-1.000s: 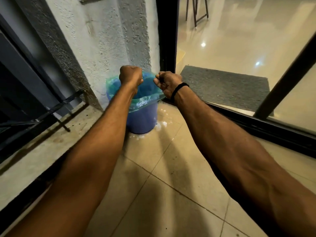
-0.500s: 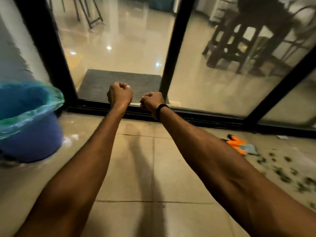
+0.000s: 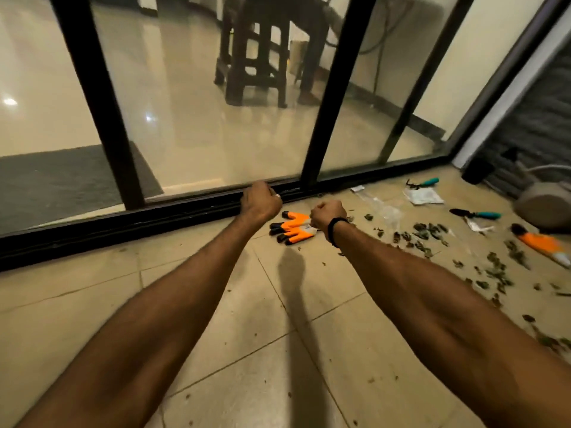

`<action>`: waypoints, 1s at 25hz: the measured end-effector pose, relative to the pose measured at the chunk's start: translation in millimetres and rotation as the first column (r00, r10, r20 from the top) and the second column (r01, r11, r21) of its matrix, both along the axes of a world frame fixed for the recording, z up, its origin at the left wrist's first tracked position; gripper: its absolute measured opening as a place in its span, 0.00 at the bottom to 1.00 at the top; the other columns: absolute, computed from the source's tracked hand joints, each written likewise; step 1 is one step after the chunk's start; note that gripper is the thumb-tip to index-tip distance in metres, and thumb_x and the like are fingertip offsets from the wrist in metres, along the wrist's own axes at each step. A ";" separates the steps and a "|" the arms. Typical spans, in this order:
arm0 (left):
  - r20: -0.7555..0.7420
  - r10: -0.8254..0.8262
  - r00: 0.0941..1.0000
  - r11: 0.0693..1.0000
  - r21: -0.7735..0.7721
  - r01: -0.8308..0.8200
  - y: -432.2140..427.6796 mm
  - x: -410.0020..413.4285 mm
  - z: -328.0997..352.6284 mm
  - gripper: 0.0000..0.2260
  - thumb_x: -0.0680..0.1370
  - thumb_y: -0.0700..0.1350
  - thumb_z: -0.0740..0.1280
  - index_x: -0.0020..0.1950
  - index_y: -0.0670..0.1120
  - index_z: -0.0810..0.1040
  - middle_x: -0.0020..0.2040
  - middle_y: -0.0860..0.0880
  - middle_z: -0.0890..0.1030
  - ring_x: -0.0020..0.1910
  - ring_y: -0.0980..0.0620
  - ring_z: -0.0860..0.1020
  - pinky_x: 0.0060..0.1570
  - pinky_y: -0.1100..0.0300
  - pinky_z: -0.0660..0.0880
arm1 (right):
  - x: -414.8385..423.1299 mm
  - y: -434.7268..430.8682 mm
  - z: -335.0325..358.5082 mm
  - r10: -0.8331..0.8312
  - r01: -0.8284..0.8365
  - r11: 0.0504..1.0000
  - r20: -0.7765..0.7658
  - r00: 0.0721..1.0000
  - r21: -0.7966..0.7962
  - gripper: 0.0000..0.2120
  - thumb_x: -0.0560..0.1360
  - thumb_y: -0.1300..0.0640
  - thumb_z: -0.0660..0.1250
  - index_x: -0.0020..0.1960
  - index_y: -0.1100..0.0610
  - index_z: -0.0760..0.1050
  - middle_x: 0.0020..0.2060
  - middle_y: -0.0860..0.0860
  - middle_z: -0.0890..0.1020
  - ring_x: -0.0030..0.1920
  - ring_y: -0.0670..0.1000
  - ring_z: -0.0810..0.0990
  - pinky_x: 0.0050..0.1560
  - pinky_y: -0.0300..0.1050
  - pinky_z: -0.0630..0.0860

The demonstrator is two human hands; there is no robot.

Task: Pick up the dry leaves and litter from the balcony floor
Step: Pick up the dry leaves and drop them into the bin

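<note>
1. Head view: dry leaves (image 3: pixel 429 231) lie scattered on the floor tiles (image 3: pixel 216 335) to your right
2. Your left hand (image 3: pixel 261 202) and right hand (image 3: pixel 328 215) are both curled into fists, holding nothing you can see
3. An orange glove (image 3: pixel 292 229) lies just beside your right hand

L grip (image 3: pixel 261 202), R grip (image 3: pixel 327 216) fisted — dry leaves (image 3: pixel 429 230) nr R

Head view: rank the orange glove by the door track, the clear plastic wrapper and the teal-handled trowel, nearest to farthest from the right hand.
1. Orange glove, just left of the right hand.
2. Clear plastic wrapper, to its right.
3. Teal-handled trowel, far right.
</note>
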State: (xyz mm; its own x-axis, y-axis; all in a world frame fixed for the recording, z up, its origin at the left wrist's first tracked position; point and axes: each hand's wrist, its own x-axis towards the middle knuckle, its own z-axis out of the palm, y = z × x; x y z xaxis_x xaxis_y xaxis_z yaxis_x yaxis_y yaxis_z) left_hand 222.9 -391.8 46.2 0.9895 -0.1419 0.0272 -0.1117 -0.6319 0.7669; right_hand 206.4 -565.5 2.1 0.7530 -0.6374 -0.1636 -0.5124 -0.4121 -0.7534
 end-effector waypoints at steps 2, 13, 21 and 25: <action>-0.003 -0.062 0.998 0.993 0.103 0.062 -38.5 2.8 -7.6 0.07 0.76 0.44 0.69 0.46 0.42 0.84 0.48 0.41 0.85 0.52 0.42 0.82 0.48 0.56 0.77 | -8.8 -35.2 -26.4 -0.036 0.037 0.999 -0.020 0.999 0.012 0.07 0.71 0.57 0.67 0.40 0.60 0.82 0.39 0.54 0.83 0.43 0.59 0.84 0.46 0.54 0.82; -0.050 -0.402 0.914 0.653 0.685 0.325 -166.0 43.9 -37.4 0.11 0.76 0.44 0.70 0.57 0.41 0.78 0.55 0.44 0.80 0.54 0.44 0.77 0.48 0.53 0.78 | -33.9 -166.4 -110.2 -0.072 0.076 0.996 -0.112 0.991 0.036 0.10 0.78 0.60 0.66 0.56 0.63 0.81 0.52 0.59 0.83 0.54 0.58 0.81 0.52 0.45 0.76; -0.097 -0.426 0.900 0.618 0.695 0.368 -232.1 58.1 -84.3 0.13 0.78 0.44 0.70 0.61 0.42 0.77 0.60 0.43 0.78 0.57 0.44 0.76 0.49 0.56 0.73 | -32.4 -162.6 -153.1 -0.022 0.026 0.999 -0.119 0.993 0.026 0.19 0.80 0.55 0.63 0.69 0.60 0.72 0.65 0.61 0.73 0.65 0.61 0.71 0.65 0.51 0.70; -0.131 -0.402 0.906 0.670 0.632 0.389 -250.4 63.2 -138.0 0.22 0.79 0.44 0.70 0.71 0.41 0.71 0.67 0.38 0.75 0.64 0.40 0.73 0.59 0.51 0.71 | -31.4 -200.8 -150.2 -0.061 0.046 0.996 -0.190 0.980 -0.082 0.22 0.79 0.49 0.65 0.68 0.59 0.71 0.67 0.61 0.68 0.66 0.62 0.69 0.65 0.54 0.71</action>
